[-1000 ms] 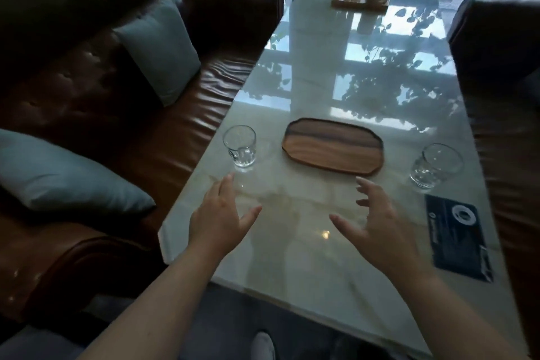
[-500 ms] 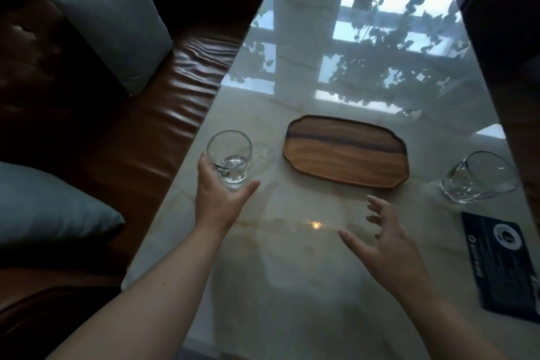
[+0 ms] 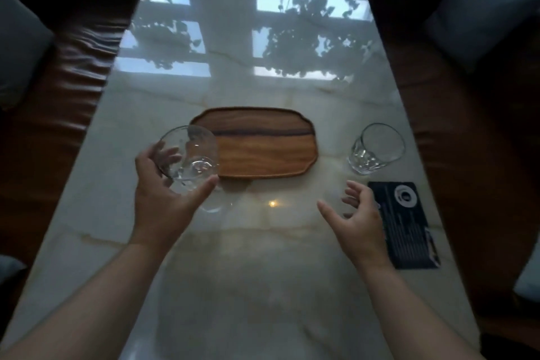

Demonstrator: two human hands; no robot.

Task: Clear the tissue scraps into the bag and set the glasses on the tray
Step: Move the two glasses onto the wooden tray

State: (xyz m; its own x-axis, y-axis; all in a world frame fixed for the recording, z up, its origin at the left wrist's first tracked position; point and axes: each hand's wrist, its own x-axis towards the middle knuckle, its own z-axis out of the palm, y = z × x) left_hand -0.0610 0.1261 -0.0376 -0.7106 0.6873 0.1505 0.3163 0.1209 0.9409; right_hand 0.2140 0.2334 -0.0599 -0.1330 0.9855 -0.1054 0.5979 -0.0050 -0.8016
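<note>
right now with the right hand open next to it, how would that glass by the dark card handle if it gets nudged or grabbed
The glass looks like clear, rigid glassware, so probably fragile against the hard table. Its smooth wall and the glossy tabletop suggest it would slide if nudged. It looks squat and empty, so likely light and slow to tip; the right hand is not touching it.

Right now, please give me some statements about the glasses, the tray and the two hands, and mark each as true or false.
1. The left hand holds a glass. True.
2. The second glass stands on the wooden tray. False: it stands on the table, right of the tray.
3. The right hand grips a glass. False: it is open and empty.
4. The tray carries nothing yet. True.
5. A dark card lies near the right hand. True.
</note>
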